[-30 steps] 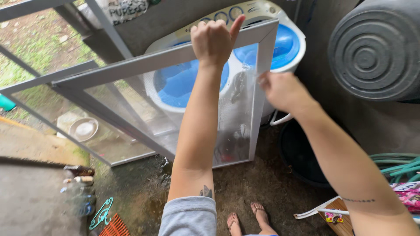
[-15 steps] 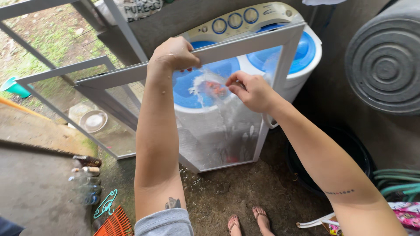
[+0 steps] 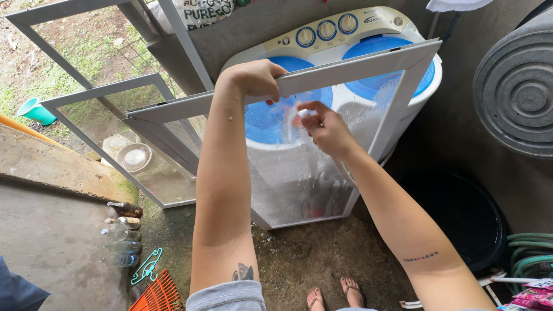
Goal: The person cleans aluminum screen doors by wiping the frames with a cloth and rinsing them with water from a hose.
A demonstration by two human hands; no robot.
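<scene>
A teal cup [image 3: 34, 109] lies on grass far left of the screen frame [image 3: 357, 66]. Nearer, left of the frame's lower edge, a pale bowl [image 3: 134, 156] sits on the ground, and below it a row of bottles [image 3: 122, 230], a teal hanger [image 3: 147, 266] and an orange rake [image 3: 154, 295]. Above the frame's left end hangs a white sack [image 3: 199, 11] with dark lettering.

The frame stands upright on the wet floor [image 3: 311, 259], leaning before the twin-tub washer [image 3: 345, 34], whose blue lids show through the mesh. The left hand [image 3: 253, 78] is clenched over the frame's top rail. The right hand [image 3: 322, 126] presses against the wet mesh just under that rail, fingers pinched on something pale; what it is, I cannot tell.

Right of the frame: a black tub [image 3: 461, 213], a grey ribbed drum [image 3: 515, 80], green hose [image 3: 530, 253], and a pink packet [image 3: 533, 296] at the lower corner.
</scene>
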